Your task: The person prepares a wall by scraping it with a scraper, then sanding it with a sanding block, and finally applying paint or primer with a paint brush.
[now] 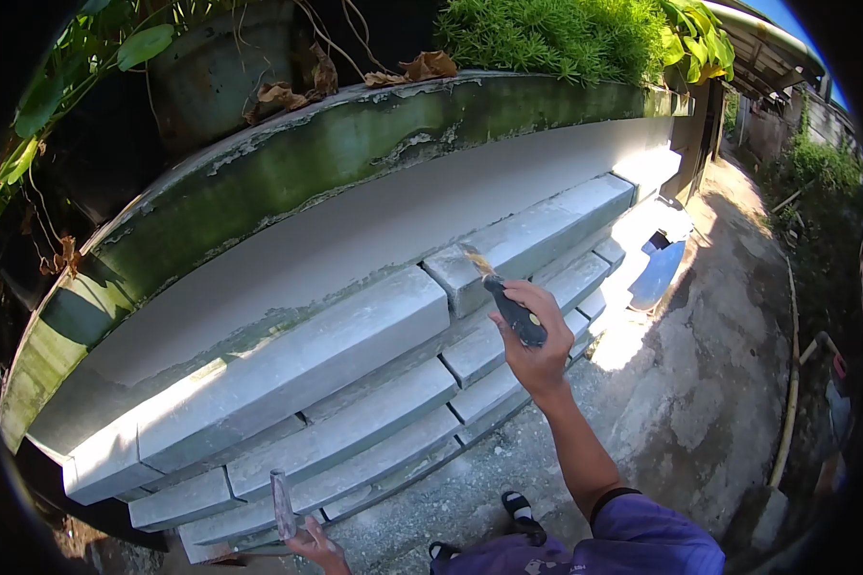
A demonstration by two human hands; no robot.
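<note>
My right hand (539,335) is closed round the dark handle of a brush (516,311). The brush's pale bristles touch the top of a grey block (460,278) in the upper row, just right of a dark gap. Low in the view, my left hand (316,548) is partly visible, its fingers round the lower end of a narrow, clear-looking tool (282,503) held upright; what the tool is I cannot make out. The stepped grey blocks (297,359) run along a pale wall (355,225).
A mossy green ledge (288,177) with potted plants (547,38) tops the wall. At right lie a concrete path (681,364), a blue object (656,273) in bright sun and a long pole (791,383). My sandalled feet (520,508) stand below the blocks.
</note>
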